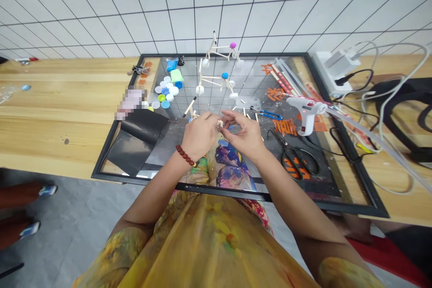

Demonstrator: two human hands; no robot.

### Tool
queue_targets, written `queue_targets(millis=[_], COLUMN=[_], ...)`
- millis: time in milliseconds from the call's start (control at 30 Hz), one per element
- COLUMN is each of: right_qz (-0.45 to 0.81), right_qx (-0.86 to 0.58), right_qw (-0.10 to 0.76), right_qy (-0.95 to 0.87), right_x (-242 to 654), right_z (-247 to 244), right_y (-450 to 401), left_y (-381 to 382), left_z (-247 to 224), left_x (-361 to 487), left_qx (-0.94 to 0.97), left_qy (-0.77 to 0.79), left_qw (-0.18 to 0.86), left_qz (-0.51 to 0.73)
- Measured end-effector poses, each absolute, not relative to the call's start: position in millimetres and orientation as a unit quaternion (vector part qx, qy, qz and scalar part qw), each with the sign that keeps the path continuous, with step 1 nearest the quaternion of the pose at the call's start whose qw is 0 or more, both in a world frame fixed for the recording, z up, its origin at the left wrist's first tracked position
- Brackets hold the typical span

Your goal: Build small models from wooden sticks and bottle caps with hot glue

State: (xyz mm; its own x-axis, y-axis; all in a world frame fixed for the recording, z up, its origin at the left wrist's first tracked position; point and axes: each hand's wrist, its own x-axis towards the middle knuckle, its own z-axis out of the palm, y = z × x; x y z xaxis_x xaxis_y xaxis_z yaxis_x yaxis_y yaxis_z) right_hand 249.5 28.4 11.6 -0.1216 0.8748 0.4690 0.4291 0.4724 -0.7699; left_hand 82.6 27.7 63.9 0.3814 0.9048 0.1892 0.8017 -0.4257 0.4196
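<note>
My left hand (199, 136), with a bracelet of dark red beads (185, 156) at the wrist, has its fingers closed on a small pale wooden stick piece (220, 123). Facing it, my right hand (245, 136) is loosely curved, thumb and forefinger apart beside the same piece; whether they touch it is hard to see. A black-tipped stick (189, 107) sticks up just behind my left hand, its lower end hidden. Beyond the hands stand two small stick-built bicycles with white cap wheels, one with a blue seat (225, 75), the other with a magenta seat (232, 45).
Bottle caps (169, 91) cluster at the left on a black-framed glass sheet (97, 162), near black sheets (135, 144). To the right are a white glue gun (306, 112), black scissors (297, 155), a blue-handled tool (270, 114) and a power strip (326, 72) with cables.
</note>
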Motion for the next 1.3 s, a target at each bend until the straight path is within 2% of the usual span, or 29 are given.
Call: queue_targets(millis=[400,733,1300], right_qz=[0.24,0.18,0.208], right_qx=[-0.459,-0.425,-0.417], right_qw=[0.481,0.496,0.543], right_qy=[-0.707,-0.735,-0.698], right_x=[249.2,250.4,244.5], right_z=[10.7,6.9,2.6], right_y=[26.5,26.7,26.3], left_y=[28.2,25.4,25.2], left_z=[65.1,72.5,67.2], left_x=[82.9,84.7,82.6], left_qx=[0.831,0.829,0.83], left_qy=[0.504,0.53,0.506], left_qw=[0.137,0.115,0.145], left_qz=[0.19,0.138,0.183])
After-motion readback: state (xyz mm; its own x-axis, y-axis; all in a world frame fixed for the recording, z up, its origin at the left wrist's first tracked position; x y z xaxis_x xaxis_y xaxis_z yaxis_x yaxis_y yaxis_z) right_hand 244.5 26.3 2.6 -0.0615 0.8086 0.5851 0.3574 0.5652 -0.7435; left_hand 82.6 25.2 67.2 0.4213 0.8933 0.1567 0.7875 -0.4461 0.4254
